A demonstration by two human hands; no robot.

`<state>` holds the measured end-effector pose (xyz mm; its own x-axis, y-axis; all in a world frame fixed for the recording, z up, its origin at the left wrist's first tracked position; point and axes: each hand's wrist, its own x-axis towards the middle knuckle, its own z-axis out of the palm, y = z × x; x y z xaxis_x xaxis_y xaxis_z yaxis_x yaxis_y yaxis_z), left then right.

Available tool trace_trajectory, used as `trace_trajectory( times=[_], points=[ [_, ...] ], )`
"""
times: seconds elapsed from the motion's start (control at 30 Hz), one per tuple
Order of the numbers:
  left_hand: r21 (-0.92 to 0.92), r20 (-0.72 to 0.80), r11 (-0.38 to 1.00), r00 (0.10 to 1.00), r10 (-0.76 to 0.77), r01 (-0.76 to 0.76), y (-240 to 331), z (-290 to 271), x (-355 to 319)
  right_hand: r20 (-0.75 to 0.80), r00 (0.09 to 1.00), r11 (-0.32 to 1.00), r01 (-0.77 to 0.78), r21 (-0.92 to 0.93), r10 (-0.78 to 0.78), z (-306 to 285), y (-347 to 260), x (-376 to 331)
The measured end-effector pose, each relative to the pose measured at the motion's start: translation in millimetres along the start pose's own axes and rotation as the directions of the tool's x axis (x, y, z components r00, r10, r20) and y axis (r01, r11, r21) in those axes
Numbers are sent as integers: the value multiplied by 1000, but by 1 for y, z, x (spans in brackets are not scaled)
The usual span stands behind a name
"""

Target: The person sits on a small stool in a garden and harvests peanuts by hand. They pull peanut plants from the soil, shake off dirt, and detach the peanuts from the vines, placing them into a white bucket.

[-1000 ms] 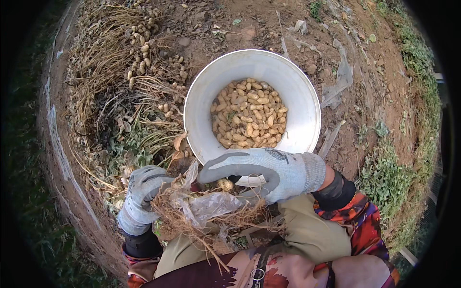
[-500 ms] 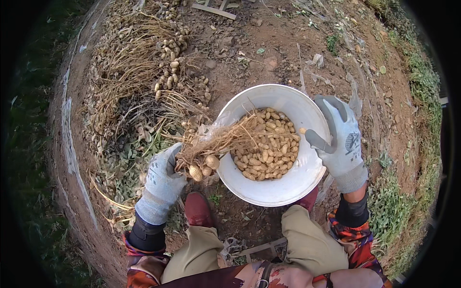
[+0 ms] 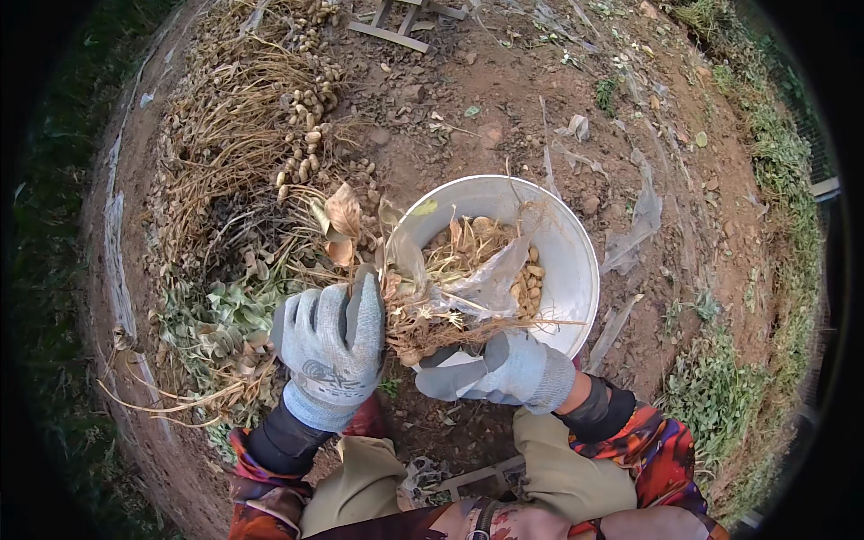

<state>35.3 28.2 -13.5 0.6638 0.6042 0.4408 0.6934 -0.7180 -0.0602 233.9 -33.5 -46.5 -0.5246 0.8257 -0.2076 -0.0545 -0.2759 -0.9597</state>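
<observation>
A pulled peanut plant [image 3: 432, 328] with tangled roots, dry leaves and a scrap of clear plastic film [image 3: 490, 283] lies across the left and near part of a white bucket [image 3: 583, 310]. My gloved left hand [image 3: 331, 342] is closed round its stems, left of the bucket. At the near rim, my gloved right hand [image 3: 504, 373] is closed against the roots' underside, beside a pod [image 3: 409, 355]. What its fingertips grip is hidden. Loose peanuts [image 3: 529, 288] show inside the bucket, partly covered by the plant.
A long heap of uprooted peanut plants [image 3: 225, 135] runs along the left, with pods on its right side. A wooden stool [image 3: 391, 34] stands at the far edge. Torn plastic film [image 3: 641, 216] and green weeds [image 3: 715, 369] lie to the right.
My left hand has turned over and swung the plant, so leaves and film now lie over the bucket. My right hand has moved from the right rim to the near rim, against the roots.
</observation>
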Motion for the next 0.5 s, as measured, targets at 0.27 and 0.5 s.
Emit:
trace_trajectory(
  times=[0.27, 0.5],
  points=[
    [-116, 214, 993, 976, 39, -14, 11, 14, -5, 84, 960, 685, 250, -684, -266, 7, 35, 2],
    [-91, 462, 996, 886, 42, 0, 17, 16, -11, -27, 999, 459, -8, -888, -34, -2, 5, -4]
  ],
)
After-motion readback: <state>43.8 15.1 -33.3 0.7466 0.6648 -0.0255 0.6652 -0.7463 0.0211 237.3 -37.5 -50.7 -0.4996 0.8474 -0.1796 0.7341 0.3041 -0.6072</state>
